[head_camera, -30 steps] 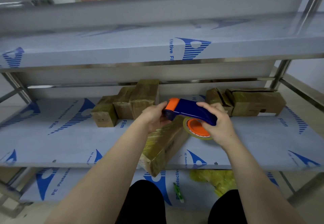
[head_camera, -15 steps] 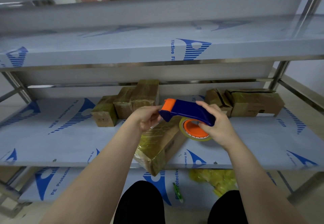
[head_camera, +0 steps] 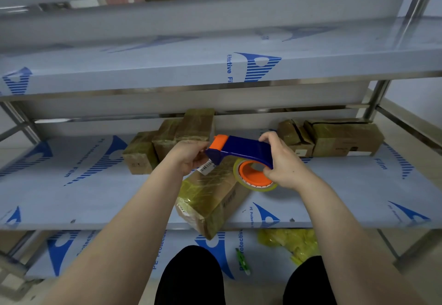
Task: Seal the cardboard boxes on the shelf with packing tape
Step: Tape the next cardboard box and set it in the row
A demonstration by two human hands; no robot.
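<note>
Shelf [head_camera: 71,197] and the box [head_camera: 210,199] under my grip lie as they did a second ago, with the box's near corner hanging over the front edge. My hands and the tape dispenser [head_camera: 241,150] have drifted a little to my left. A barcode label [head_camera: 205,167] on the box now shows just below my left hand [head_camera: 189,157].

I count six boxes in all. One is beneath the dispenser, three boxes [head_camera: 167,137] huddle behind my left hand, and two boxes [head_camera: 344,137] sit behind my right hand [head_camera: 284,168]. There is one dispenser, carrying one roll of tape [head_camera: 253,176] on an orange hub.

My right hand grips the dispenser's blue body, fingers over the top and thumb underneath by the roll. My left hand's fingers are curled at the orange nose and touch it. Whether they pinch the tape's end I cannot tell.

Both hands and the dispenser hide the far end of the box, and my left forearm crosses its near left side. Below my grip, on the lower shelf [head_camera: 114,252], lie crumpled yellow plastic [head_camera: 291,242] and a small green tool [head_camera: 242,260].
</note>
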